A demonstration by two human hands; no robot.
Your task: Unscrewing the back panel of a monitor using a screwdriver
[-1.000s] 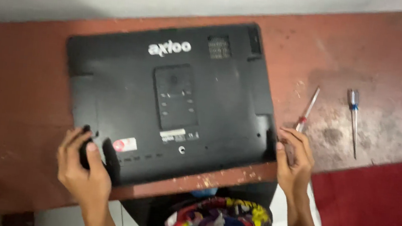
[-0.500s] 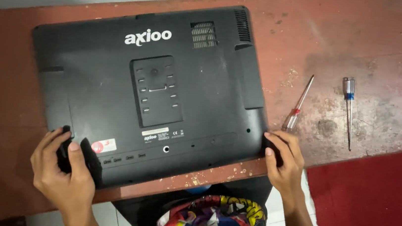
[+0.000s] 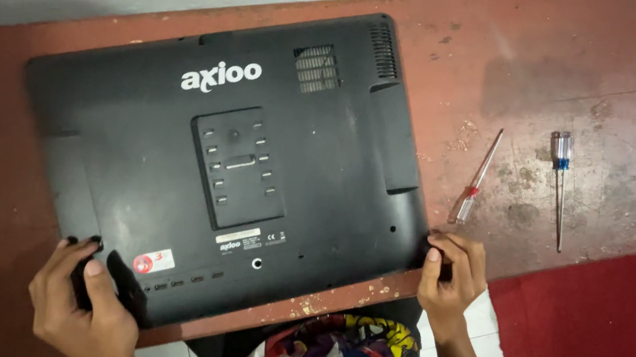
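Compared with half a second ago, the monitor [image 3: 232, 169] is seen lying much as before, face down with its black back up, and both hands have been kept on its near corners.

The monitor is carried by a worn red-brown table [image 3: 582, 64], over whose near edge its lower side hangs slightly. A pale wall is seen beyond the far edge, and red flooring to the right. Toward the table's right end, two screwdrivers are laid well apart from the monitor (one with a clear handle [image 3: 475, 179], one with a blue handle [image 3: 558, 184]).

The left hand [image 3: 81, 299] is closed around the monitor's near left corner, thumb on top. The right hand [image 3: 449, 275] is curled around the near right corner.
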